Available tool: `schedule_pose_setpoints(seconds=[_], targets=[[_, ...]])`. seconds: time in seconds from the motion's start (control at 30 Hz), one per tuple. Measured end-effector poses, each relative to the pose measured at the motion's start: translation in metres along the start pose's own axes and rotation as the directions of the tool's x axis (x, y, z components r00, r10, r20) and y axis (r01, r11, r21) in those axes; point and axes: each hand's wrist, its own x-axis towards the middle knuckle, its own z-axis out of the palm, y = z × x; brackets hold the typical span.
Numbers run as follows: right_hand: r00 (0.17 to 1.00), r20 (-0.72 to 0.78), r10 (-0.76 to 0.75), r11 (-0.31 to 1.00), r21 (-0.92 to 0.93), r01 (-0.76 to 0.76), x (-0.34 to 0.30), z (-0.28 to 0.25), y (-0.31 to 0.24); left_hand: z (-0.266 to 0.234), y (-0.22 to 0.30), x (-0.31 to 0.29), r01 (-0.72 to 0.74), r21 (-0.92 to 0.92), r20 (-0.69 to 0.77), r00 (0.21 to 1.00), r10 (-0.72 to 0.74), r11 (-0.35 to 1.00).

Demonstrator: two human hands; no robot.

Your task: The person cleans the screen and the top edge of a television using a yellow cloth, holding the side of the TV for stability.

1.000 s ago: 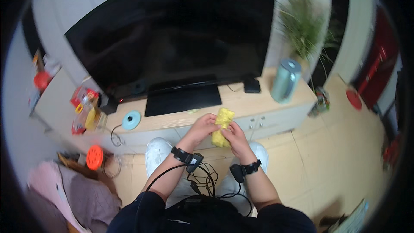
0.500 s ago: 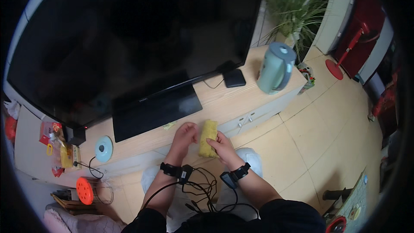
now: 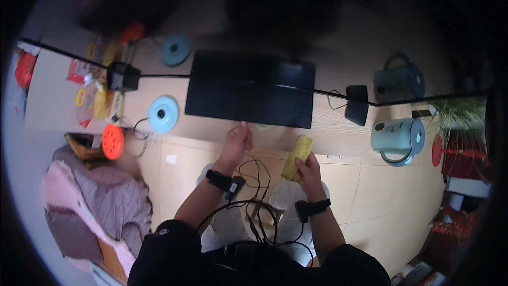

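Already, right hand (image 3: 312,173) is grasping yellow bundle (image 3: 296,156).
Near black stand (image 3: 248,95), left hand (image 3: 236,143) is hovering loose, seemingly empty; pale scrap (image 3: 265,126) is lying ungrasped.

Free cabinet top (image 3: 334,130) beyond right hand (image 3: 310,172); kettle (image 3: 390,133) obstructs farther right.

Left hand (image 3: 238,140), fingers loosely bent, near the front edge of the cabinet (image 3: 203,125), apart from the yellow cloth (image 3: 297,154); right hand (image 3: 310,169) gripping the cloth, thumb on its upper face. On the cabinet, from left to right: bottle (image 3: 101,100), blue disc (image 3: 163,114), black base (image 3: 248,95), black box (image 3: 356,105), kettle (image 3: 392,136), its handle toward the wearer. Lower left: orange stool (image 3: 112,142) and, nearer the wearer, blanket (image 3: 114,196)
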Motion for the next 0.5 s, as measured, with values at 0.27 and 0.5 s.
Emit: schedule_pose_setpoints(seconds=[0.27, 0.5], targets=[[0.988, 0.154, 0.024, 1.000, 0.003, -0.025, -0.019, 0.067, -0.088, -0.045, 0.083, -0.089, -0.101, -0.054, -0.280, 0.956, 0.082, 0.993], [0.976, 0.214, 0.028, 0.999, -0.032, -0.022, -0.060, 0.107, -0.139, -0.085, 0.151, -0.199, -0.242, -0.039, -0.523, 0.832, 0.187, 0.970]])
